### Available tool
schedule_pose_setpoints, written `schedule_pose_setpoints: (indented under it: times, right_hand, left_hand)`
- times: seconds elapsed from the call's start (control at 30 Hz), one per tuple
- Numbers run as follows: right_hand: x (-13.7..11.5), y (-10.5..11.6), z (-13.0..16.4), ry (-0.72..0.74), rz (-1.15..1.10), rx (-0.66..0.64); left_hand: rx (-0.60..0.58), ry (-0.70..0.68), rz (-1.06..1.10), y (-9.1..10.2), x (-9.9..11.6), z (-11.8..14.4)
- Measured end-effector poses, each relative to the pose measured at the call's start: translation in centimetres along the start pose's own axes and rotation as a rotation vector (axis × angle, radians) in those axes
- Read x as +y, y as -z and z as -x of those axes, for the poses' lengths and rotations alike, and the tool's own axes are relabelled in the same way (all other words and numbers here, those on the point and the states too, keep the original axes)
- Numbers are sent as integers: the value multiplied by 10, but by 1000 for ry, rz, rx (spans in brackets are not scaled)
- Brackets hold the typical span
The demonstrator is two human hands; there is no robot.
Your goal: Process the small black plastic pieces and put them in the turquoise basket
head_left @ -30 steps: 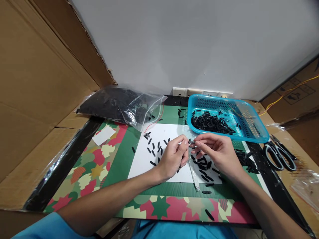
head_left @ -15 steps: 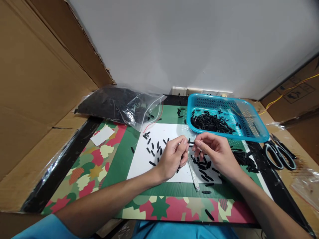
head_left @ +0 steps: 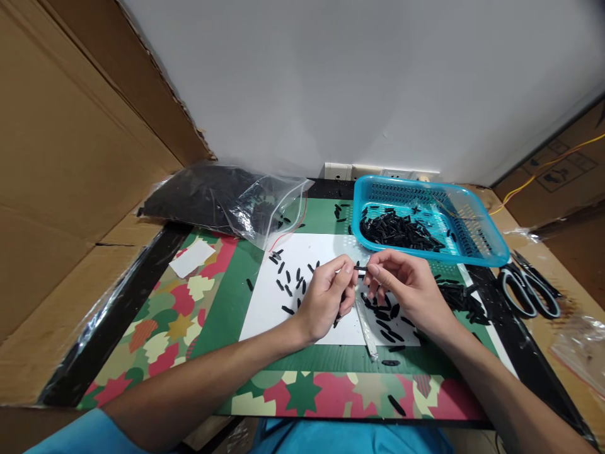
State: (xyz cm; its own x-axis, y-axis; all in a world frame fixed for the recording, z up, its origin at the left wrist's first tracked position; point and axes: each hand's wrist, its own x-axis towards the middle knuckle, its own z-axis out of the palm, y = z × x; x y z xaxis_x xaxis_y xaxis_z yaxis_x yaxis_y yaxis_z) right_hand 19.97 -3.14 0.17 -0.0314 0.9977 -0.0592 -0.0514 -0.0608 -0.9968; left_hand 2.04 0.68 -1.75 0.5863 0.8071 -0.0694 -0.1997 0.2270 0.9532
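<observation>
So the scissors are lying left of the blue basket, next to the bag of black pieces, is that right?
Not quite. In the head view the scissors lie right of the blue basket, on the far side from the bag of black pieces.

Both hands are meeting over the white paper sheet (head_left: pixel 326 252): the left hand (head_left: pixel 324 299) and right hand (head_left: pixel 406 290) are pinching one small black plastic piece (head_left: pixel 361 269) between fingertips, near the blue plastic basket (head_left: pixel 482 255).
</observation>
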Motion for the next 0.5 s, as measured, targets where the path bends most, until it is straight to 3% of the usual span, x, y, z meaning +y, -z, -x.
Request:
schedule_pose_setpoints:
  times: [0.5]
  right_hand:
    - [2, 1, 1, 12, 48, -1]
  left_hand:
    - [14, 11, -36, 1, -2, 1]
